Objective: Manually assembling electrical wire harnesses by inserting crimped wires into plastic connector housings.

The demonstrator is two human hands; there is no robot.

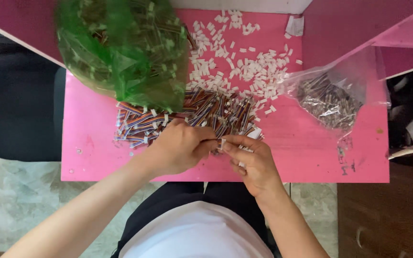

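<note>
My left hand [180, 148] and right hand [253, 160] meet fingertip to fingertip, both pinching one small white connector [222, 142] on a wire, just below the striped wire pile [192, 114] on the pink table [311, 153].

**Around My Pink Table**

A green plastic bag [120, 52] is sitting on the pink table's [311, 157] far left corner. A clear bag [333, 98] is lying at its right side. A black chair [20, 105] is standing left of it.
</note>
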